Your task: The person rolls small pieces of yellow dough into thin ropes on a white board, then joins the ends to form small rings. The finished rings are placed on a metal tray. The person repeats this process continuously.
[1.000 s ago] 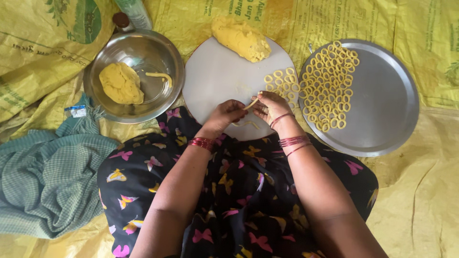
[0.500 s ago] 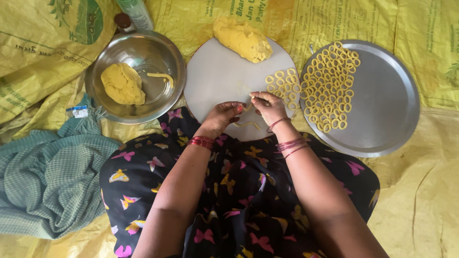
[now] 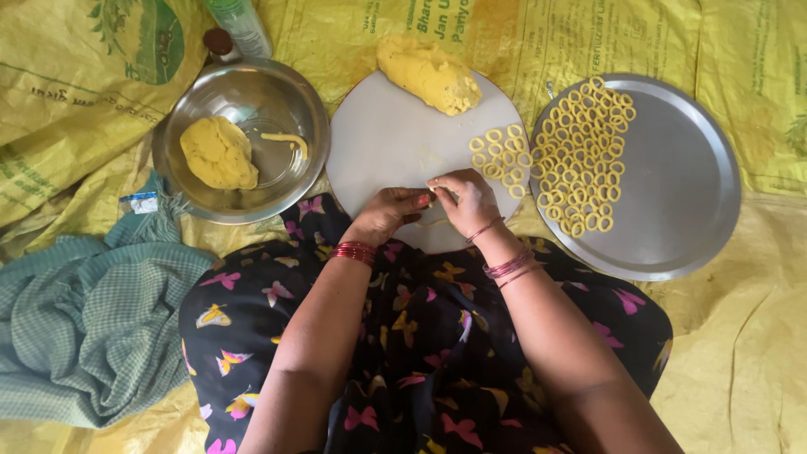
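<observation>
My left hand (image 3: 388, 213) and my right hand (image 3: 465, 200) meet at the near edge of a round white board (image 3: 387, 143), both pinching a thin strip of yellow dough (image 3: 432, 220). A large lump of yellow dough (image 3: 429, 74) lies at the board's far edge. Several small dough rings (image 3: 498, 156) sit on the board's right side. Many more dough rings (image 3: 582, 160) are laid out on a round steel tray (image 3: 672, 176) to the right.
A steel bowl (image 3: 252, 92) at the left holds a dough lump (image 3: 218, 153) and a thin dough strip (image 3: 286, 139). A bottle (image 3: 239, 25) stands behind it. A green checked cloth (image 3: 84, 319) lies at the left. Yellow sacking (image 3: 756, 353) covers the floor.
Both hands have drawn closer together at the board's near edge and the dough strip between them has shortened. The rest is unchanged.
</observation>
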